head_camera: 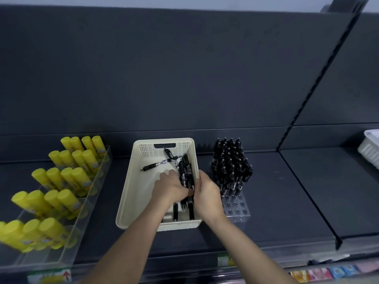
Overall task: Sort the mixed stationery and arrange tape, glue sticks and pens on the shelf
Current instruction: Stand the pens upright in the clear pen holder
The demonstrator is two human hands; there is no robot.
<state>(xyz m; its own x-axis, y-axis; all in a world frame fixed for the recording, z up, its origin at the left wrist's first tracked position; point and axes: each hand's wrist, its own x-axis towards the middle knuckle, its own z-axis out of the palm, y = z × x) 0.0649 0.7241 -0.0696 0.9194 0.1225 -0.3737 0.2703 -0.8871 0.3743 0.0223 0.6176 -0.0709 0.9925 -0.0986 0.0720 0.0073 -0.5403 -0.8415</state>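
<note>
Inside the cream perforated plastic basket (pixel 127 191), at the front middle of the dark shelf (pixel 287 191), left hand (pixel 170 187) and right hand (pixel 207 193) both clasp a bundle of black pens (pixel 185 173) between them (left fingers blurred); beyond, one loose black pen (pixel 155 165) lies near the basket's back wall.

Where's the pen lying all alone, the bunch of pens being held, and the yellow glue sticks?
lone pen (pixel 158 165), head view, middle of its barrel.
bunch of pens (pixel 185 171), head view, the upper barrels.
glue sticks (pixel 68 200), head view, one yellow stick's body.
</note>
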